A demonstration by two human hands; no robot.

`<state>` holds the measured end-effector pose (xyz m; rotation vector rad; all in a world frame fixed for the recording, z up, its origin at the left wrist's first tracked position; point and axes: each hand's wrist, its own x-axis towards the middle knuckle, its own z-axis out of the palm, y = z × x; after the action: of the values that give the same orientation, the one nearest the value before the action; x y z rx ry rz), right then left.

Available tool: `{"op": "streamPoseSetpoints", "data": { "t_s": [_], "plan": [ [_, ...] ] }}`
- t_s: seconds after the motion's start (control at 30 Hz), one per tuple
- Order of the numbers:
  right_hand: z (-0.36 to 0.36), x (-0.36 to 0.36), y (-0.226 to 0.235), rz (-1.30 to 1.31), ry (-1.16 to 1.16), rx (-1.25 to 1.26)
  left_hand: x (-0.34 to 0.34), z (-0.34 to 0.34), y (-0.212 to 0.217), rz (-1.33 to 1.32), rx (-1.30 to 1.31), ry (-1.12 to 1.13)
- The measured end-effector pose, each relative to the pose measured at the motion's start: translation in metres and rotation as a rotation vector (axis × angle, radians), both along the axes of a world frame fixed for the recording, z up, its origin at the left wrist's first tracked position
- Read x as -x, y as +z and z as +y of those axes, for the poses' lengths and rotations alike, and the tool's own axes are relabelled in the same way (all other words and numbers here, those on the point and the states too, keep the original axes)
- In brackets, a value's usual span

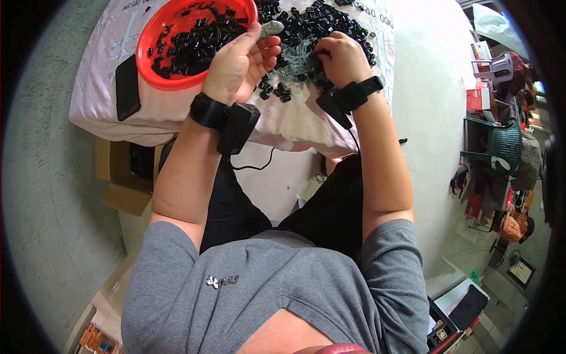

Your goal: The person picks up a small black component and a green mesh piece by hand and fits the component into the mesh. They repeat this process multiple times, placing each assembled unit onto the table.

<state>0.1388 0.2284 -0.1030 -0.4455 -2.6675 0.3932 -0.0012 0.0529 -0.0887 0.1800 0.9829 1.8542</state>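
Observation:
My left hand (244,62) is raised palm up beside a red basin. Its thumb presses against a mottled grey-green shape (272,29), perhaps a wrapped fingertip or a small piece; I cannot tell which. The other fingers curl loosely. At the edge of a heap of small glossy black parts (330,23), my right hand (344,59) has its fingers drawn together, hiding whatever is between them. Thin, clear greyish strands or bits (298,56) lie tangled between the two hands. A few black parts (283,91) are scattered on the cloth in front.
The red basin (141,56), holding many black parts, stands at the left on a pale printed tablecloth (171,112). A black phone-like slab (127,88) lies beside it. Below is an opened cardboard box (127,200). Chairs (504,144) and clutter line the right.

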Motion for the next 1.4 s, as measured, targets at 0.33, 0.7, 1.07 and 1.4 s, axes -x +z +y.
{"op": "streamPoseSetpoints", "data": {
  "t_s": [0.33,0.7,1.07,1.4],
  "plan": [
    [-0.029,-0.003,0.013,0.127,0.033,0.228,-0.022,0.004,0.004,0.325,0.106,-0.075],
    [-0.045,-0.005,0.028,0.273,-0.013,0.491,-0.022,-0.002,-0.002,0.463,0.181,-0.15],
    [-0.056,-0.02,0.032,0.255,0.012,0.434,-0.011,0.001,-0.012,0.145,-0.039,-0.209],
    [-0.057,-0.023,0.008,0.021,0.095,0.142,0.005,-0.004,-0.007,0.024,-0.088,-0.217]
  ]
}}
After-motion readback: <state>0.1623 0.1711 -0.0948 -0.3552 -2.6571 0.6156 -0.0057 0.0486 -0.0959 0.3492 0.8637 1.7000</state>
